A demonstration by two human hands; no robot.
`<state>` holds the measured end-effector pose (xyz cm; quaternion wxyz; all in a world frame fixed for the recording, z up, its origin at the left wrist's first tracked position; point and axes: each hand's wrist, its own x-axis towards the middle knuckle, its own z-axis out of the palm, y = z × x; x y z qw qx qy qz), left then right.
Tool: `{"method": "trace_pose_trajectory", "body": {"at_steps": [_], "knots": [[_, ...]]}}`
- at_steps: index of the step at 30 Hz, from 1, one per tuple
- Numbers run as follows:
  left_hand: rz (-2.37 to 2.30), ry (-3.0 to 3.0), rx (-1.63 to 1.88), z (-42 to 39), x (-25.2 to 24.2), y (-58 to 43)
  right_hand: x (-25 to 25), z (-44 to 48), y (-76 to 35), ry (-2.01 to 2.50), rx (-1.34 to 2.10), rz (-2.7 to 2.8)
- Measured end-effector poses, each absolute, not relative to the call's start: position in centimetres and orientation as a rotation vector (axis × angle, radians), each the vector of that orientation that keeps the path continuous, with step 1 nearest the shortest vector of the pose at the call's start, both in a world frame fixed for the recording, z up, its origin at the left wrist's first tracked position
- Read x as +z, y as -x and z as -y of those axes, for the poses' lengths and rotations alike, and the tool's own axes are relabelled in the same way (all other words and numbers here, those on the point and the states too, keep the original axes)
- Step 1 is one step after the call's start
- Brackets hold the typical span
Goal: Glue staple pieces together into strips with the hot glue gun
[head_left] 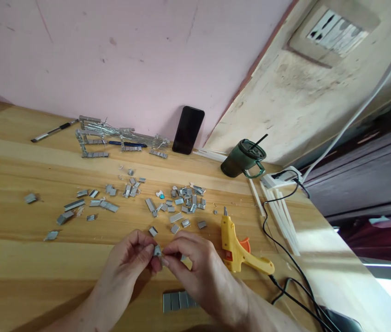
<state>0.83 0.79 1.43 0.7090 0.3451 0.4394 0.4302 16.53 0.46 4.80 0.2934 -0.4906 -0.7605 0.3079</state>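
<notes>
- I see my left hand and right hand meeting low in the middle of the wooden table, fingertips together.
- Both hands are pinched on one small block of staples, held between thumbs and forefingers just above the tabletop.
- Just below my hands a longer staple strip lies flat on the wood, partly covered by my right wrist.
- Beyond my fingers, loose staple pieces are scattered across the middle of the table, with more spread off to the left.
- At the back, near the pink wall, stands a small staple structure built of joined strips, with a pen lying to its left.
- A dark phone leans upright against the wall.
- The only container I find is a dark green cup with a lid and a black straw through it; I cannot tell what is inside.
- A yellow glue gun lies on its side just right of my right hand, nozzle pointing away, its black cord trailing off to the right.
- White glue sticks lie in a loose bundle beyond the gun, near the cup.
</notes>
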Motion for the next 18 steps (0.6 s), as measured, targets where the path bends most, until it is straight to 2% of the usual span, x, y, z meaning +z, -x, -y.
{"method": "trace_pose_trajectory", "body": {"at_steps": [4,10,18], "knots": [[-0.918,-0.663,0.950,-0.68,1.23,-1.04,4.61,-0.14,-16.56,1.194,0.567,2.252],[-0.940,-0.667,0.966,-0.62,1.21,-1.13,4.62,-0.20,-16.54,1.136,0.427,2.402],[-0.891,-0.722,0.962,-0.85,0.68,-1.17,4.62,-0.21,-16.80,1.218,0.497,2.244]]}}
